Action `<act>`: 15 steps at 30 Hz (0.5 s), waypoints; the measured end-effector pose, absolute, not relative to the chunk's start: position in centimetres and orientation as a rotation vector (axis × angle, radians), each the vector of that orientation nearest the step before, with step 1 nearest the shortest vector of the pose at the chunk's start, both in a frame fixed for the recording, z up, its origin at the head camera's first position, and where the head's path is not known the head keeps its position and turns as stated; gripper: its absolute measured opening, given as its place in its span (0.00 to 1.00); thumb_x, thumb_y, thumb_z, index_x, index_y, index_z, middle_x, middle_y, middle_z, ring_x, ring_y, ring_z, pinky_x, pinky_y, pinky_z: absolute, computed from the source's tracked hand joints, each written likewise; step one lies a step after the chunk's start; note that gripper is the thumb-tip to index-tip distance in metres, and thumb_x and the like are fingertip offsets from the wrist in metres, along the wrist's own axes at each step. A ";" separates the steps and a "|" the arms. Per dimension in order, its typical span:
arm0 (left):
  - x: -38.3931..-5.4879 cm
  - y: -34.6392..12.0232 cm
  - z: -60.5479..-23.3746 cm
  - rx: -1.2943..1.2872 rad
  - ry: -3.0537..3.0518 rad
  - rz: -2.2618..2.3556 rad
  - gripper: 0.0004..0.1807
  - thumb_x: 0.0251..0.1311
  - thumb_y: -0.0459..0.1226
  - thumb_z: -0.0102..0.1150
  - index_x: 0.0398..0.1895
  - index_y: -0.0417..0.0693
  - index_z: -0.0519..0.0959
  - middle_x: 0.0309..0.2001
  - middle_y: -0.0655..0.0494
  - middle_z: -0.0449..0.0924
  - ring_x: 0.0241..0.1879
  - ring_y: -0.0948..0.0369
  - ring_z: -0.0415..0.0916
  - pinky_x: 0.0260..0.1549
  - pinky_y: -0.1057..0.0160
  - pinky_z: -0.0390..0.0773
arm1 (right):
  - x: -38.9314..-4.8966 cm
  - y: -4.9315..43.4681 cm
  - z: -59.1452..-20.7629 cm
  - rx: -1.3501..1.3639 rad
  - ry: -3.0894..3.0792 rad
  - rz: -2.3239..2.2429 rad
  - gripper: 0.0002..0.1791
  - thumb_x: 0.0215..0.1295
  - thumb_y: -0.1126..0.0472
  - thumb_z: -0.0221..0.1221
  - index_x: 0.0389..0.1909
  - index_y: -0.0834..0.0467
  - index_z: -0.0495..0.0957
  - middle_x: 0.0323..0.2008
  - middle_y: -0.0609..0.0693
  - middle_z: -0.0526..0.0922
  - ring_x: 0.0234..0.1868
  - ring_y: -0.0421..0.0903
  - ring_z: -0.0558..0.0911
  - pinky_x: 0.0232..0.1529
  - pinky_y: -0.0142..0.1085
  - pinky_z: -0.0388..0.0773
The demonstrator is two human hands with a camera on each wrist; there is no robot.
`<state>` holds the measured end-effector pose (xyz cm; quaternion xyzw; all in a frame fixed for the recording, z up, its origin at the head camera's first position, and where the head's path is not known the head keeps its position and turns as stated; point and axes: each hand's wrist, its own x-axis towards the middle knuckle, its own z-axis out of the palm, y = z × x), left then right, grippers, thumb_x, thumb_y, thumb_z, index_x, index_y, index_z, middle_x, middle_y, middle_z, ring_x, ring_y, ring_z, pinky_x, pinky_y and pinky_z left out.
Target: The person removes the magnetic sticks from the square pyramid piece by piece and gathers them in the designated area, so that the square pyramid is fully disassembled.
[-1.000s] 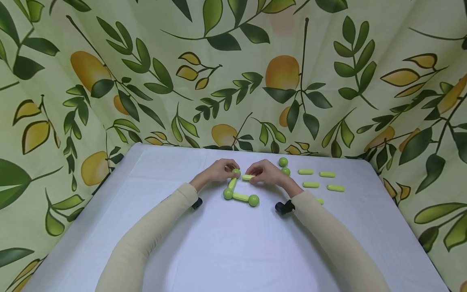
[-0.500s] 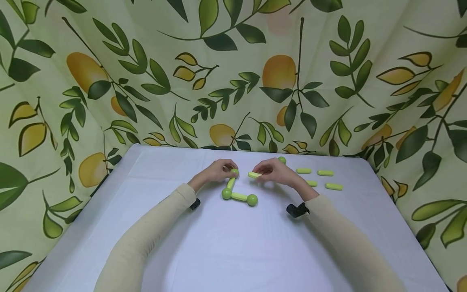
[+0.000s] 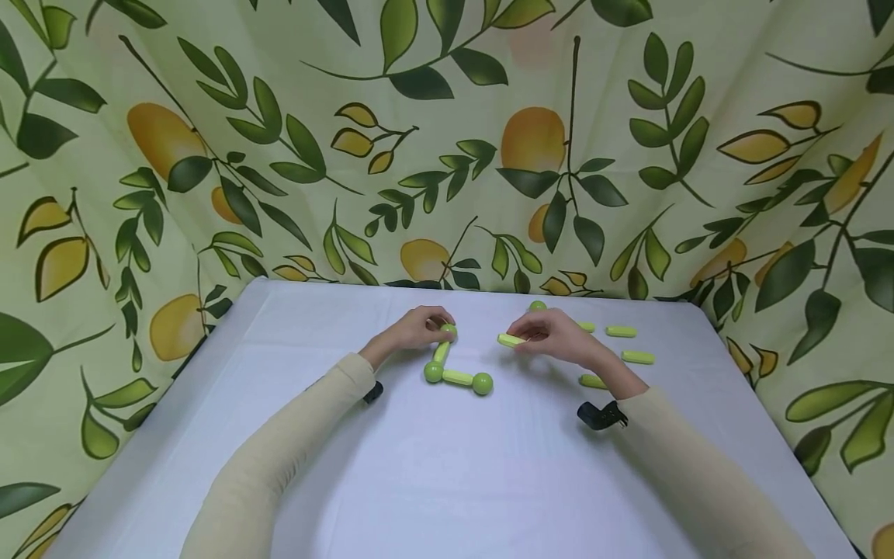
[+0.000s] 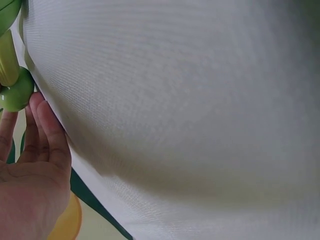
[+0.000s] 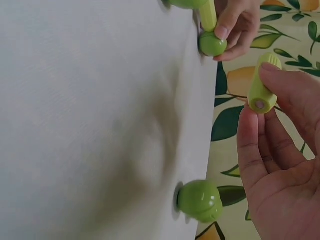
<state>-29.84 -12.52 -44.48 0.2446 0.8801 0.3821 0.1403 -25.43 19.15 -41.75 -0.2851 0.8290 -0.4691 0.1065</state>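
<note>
Three glossy green balls point(image 3: 483, 383) and two rods point(image 3: 458, 378) appear joined in an open angular chain at frame centre; left hand point(image 3: 421, 326) pinches the far ball point(image 3: 451, 329); right hand point(image 3: 559, 337) grips a third rod point(image 3: 511, 340), apart from the chain, right of centre. Unattached, judged as remaining: that rod, loose rods point(image 3: 621, 331) and a spare ball point(image 3: 537, 306), right of centre on the white cloth-covered bench point(image 3: 447, 473); rods paler, faceted, the held one's end with a round inset.

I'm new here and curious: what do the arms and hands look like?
They're a person's: long cream sleeves, with a small black device near the end of each. The left hand and right hand wear no gloves.
</note>
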 end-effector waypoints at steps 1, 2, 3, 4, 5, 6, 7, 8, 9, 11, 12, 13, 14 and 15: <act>-29.8 -12.5 -44.5 0.710 2.540 1.106 0.13 0.66 0.37 0.68 0.52 0.43 0.81 0.48 0.50 0.82 0.49 0.55 0.79 0.51 0.60 0.77 | -25.3 19.5 -41.8 -0.834 2.448 -1.379 0.14 0.60 0.70 0.71 0.47 0.61 0.86 0.44 0.52 0.86 0.44 0.49 0.83 0.47 0.36 0.81; -29.8 -12.5 -44.5 0.713 2.538 1.108 0.13 0.66 0.37 0.68 0.52 0.43 0.81 0.48 0.50 0.81 0.49 0.55 0.79 0.51 0.60 0.77 | -25.2 19.8 -41.8 -0.828 2.454 -1.377 0.14 0.60 0.70 0.71 0.47 0.61 0.86 0.44 0.52 0.86 0.44 0.50 0.83 0.47 0.36 0.81; -29.9 -12.5 -44.5 0.713 2.538 1.110 0.13 0.66 0.37 0.68 0.52 0.43 0.81 0.48 0.50 0.82 0.49 0.55 0.79 0.51 0.60 0.77 | -25.1 20.1 -41.8 -0.827 2.461 -1.373 0.14 0.60 0.70 0.71 0.47 0.62 0.86 0.44 0.53 0.86 0.44 0.50 0.83 0.47 0.36 0.81; -29.9 -12.6 -44.6 0.714 2.538 1.112 0.13 0.66 0.37 0.68 0.52 0.43 0.81 0.48 0.50 0.82 0.48 0.55 0.79 0.50 0.60 0.77 | -25.1 20.5 -41.8 -0.824 2.468 -1.370 0.14 0.60 0.70 0.71 0.47 0.62 0.86 0.45 0.53 0.86 0.44 0.50 0.83 0.47 0.35 0.81; -29.9 -12.6 -44.6 0.712 2.539 1.113 0.13 0.66 0.37 0.68 0.52 0.44 0.81 0.48 0.50 0.82 0.48 0.55 0.79 0.50 0.60 0.77 | -25.0 20.8 -41.9 -0.817 2.471 -1.371 0.14 0.60 0.70 0.71 0.48 0.63 0.86 0.45 0.53 0.86 0.44 0.49 0.83 0.47 0.34 0.80; -29.9 -12.6 -44.6 0.712 2.540 1.112 0.13 0.66 0.37 0.68 0.52 0.44 0.81 0.48 0.51 0.82 0.48 0.55 0.79 0.50 0.60 0.77 | -25.0 21.2 -42.0 -0.811 2.476 -1.372 0.14 0.60 0.70 0.71 0.48 0.63 0.86 0.45 0.53 0.86 0.43 0.49 0.83 0.46 0.34 0.80; -29.9 -12.6 -44.7 0.711 2.540 1.112 0.13 0.66 0.37 0.68 0.52 0.44 0.81 0.48 0.51 0.82 0.48 0.55 0.79 0.50 0.60 0.77 | -24.9 21.6 -42.0 -0.804 2.481 -1.372 0.14 0.60 0.70 0.71 0.48 0.63 0.86 0.45 0.53 0.86 0.43 0.48 0.83 0.46 0.33 0.80; -30.0 -12.6 -44.7 0.711 2.542 1.110 0.13 0.67 0.37 0.68 0.52 0.44 0.81 0.48 0.51 0.82 0.48 0.56 0.79 0.50 0.60 0.77 | -24.9 22.0 -42.0 -0.798 2.486 -1.375 0.14 0.60 0.71 0.71 0.47 0.63 0.86 0.45 0.54 0.86 0.43 0.48 0.83 0.46 0.33 0.80; -30.0 -12.6 -44.7 0.711 2.543 1.109 0.13 0.67 0.37 0.68 0.52 0.44 0.81 0.48 0.51 0.82 0.48 0.56 0.79 0.50 0.60 0.77 | -24.8 22.5 -42.1 -0.795 2.489 -1.376 0.14 0.60 0.71 0.71 0.47 0.63 0.85 0.45 0.54 0.86 0.43 0.48 0.83 0.45 0.33 0.80; -30.1 -12.6 -44.8 0.712 2.545 1.107 0.14 0.67 0.37 0.67 0.52 0.44 0.81 0.48 0.51 0.81 0.48 0.56 0.78 0.51 0.60 0.77 | -24.6 23.3 -42.1 -0.787 2.490 -1.387 0.14 0.60 0.71 0.71 0.47 0.64 0.86 0.45 0.54 0.86 0.43 0.48 0.83 0.45 0.33 0.80; -30.1 -12.6 -44.8 0.715 2.545 1.107 0.14 0.67 0.37 0.67 0.52 0.44 0.82 0.48 0.51 0.82 0.48 0.56 0.79 0.51 0.60 0.77 | -24.5 23.7 -42.0 -0.778 2.497 -1.382 0.14 0.60 0.71 0.71 0.47 0.63 0.86 0.45 0.54 0.86 0.43 0.48 0.83 0.45 0.33 0.81; -30.1 -12.6 -44.8 0.717 2.544 1.108 0.14 0.67 0.37 0.67 0.52 0.44 0.81 0.48 0.51 0.82 0.48 0.56 0.79 0.51 0.60 0.77 | -24.3 24.1 -42.0 -0.773 2.505 -1.375 0.14 0.60 0.71 0.71 0.47 0.63 0.86 0.45 0.54 0.86 0.43 0.48 0.83 0.45 0.33 0.80; -30.2 -12.6 -44.8 0.717 2.544 1.108 0.14 0.67 0.37 0.67 0.52 0.44 0.81 0.48 0.51 0.81 0.48 0.56 0.78 0.51 0.60 0.77 | -24.2 24.5 -42.0 -0.767 2.513 -1.368 0.14 0.60 0.71 0.71 0.47 0.63 0.86 0.45 0.54 0.86 0.43 0.49 0.83 0.44 0.33 0.80; -30.2 -12.6 -44.9 0.716 2.544 1.109 0.13 0.67 0.37 0.67 0.52 0.44 0.81 0.48 0.51 0.81 0.48 0.56 0.78 0.51 0.60 0.77 | -24.1 24.9 -41.9 -0.764 2.518 -1.361 0.14 0.60 0.71 0.71 0.47 0.63 0.86 0.45 0.54 0.86 0.43 0.49 0.83 0.44 0.33 0.80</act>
